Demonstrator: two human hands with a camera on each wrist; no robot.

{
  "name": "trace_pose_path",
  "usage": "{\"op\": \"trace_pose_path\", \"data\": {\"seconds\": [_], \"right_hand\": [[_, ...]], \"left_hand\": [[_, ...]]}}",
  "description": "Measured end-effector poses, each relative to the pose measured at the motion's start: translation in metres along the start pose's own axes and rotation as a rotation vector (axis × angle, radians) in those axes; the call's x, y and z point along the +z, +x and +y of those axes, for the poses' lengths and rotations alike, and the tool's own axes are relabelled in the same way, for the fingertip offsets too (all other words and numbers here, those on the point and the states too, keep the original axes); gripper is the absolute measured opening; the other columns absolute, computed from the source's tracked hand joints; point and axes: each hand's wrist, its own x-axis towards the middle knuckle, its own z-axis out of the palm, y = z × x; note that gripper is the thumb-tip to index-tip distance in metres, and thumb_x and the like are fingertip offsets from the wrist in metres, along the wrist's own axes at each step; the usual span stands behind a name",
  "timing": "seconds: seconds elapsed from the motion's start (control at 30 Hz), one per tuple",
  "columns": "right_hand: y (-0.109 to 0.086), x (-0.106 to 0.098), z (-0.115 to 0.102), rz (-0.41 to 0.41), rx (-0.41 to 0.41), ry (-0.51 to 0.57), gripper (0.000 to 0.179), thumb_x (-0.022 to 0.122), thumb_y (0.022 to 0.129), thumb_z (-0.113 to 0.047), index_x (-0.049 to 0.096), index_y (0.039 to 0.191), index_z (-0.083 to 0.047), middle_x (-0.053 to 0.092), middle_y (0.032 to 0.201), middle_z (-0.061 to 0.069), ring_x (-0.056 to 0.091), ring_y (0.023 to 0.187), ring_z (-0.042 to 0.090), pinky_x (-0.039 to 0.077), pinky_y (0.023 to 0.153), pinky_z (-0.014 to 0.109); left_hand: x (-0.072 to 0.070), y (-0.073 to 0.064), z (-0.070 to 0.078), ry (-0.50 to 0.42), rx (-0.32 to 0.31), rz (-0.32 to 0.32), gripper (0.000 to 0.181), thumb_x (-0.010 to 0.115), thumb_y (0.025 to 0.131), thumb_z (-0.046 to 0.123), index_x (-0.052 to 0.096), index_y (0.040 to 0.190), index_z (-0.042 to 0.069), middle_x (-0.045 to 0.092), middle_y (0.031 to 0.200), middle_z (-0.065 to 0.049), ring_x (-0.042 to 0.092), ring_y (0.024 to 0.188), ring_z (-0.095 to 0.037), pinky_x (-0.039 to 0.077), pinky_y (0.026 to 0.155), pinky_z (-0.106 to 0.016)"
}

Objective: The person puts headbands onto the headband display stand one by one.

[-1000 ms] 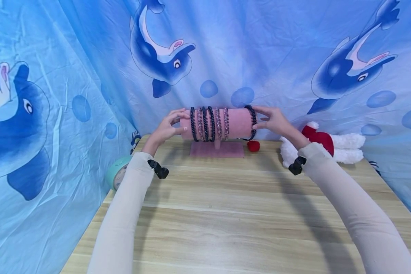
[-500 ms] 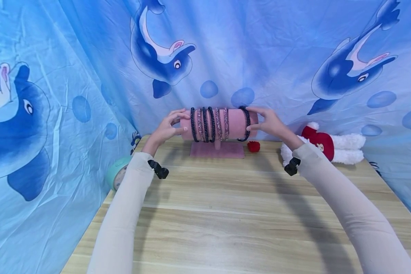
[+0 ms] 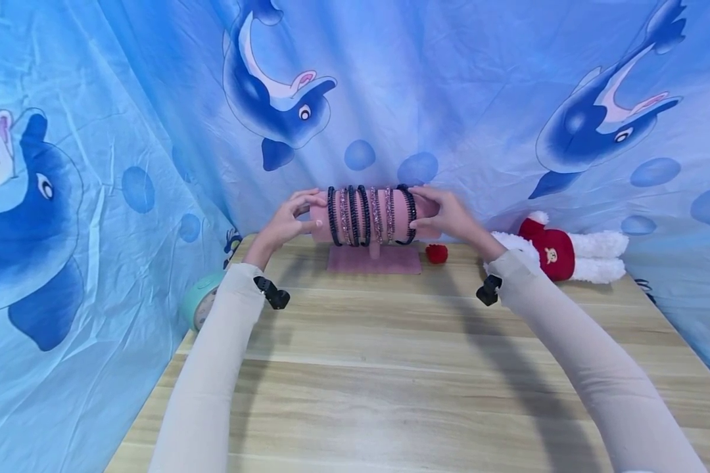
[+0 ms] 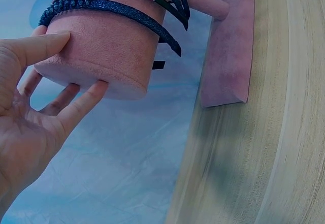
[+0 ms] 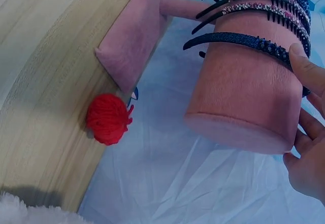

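A pink velvet headband stand [image 3: 319, 234] at the back of the table bears several headbands across its horizontal roll. Dark blue headbands [image 3: 365, 215] and pink glittery ones [image 3: 375, 215] sit side by side. My left hand [image 3: 284, 222] grips the left end of the roll, thumb on its side and fingers against the end face, as the left wrist view shows. My right hand [image 3: 452, 215] pinches the rightmost dark headband [image 5: 238, 39] on the roll. Its thumb lies on the band; the fingers are partly hidden behind the roll.
A red yarn pompom [image 3: 436, 253] lies right of the stand's base [image 3: 393, 260]. Farther right is a white plush toy [image 3: 597, 256] in a red top. A mint-green round object [image 3: 201, 299] stands at the table's left edge. A blue dolphin-print curtain [image 3: 449, 98] hangs behind.
My right hand has moved left along the roll, taking the dark headband from the right end to near the pink glittery ones. The left hand keeps its place.
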Motion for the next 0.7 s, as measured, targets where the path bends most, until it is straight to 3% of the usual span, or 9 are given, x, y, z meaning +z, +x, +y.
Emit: {"op": "trace_pose_path", "data": {"seconds": [0.3, 0.7], "right_hand": [[0.002, 0.007, -0.003, 0.021, 0.015, -0.007, 0.076, 0.089, 0.075, -0.008, 0.056, 0.144, -0.009, 0.051, 0.153, 0.017, 0.035, 0.15, 0.039, 0.023, 0.13, 0.05], [0.001, 0.017, 0.0, 0.02, -0.061, -0.14, 0.079, 0.086, 0.081, -0.02, 0.049, 0.15, -0.011, 0.039, 0.162, 0.016, 0.025, 0.155, 0.036, 0.006, 0.13, 0.061]], "left_hand": [[-0.001, -0.001, 0.001, -0.007, -0.021, 0.003, 0.046, 0.068, 0.089, -0.006, 0.057, 0.133, -0.004, 0.025, 0.168, -0.009, 0.034, 0.148, -0.044, 0.044, 0.116, -0.056], [0.0, -0.001, -0.002, 0.008, 0.018, 0.004, 0.046, 0.067, 0.089, -0.006, 0.056, 0.133, -0.005, 0.026, 0.167, -0.012, 0.033, 0.148, -0.045, 0.033, 0.124, -0.058]]}}
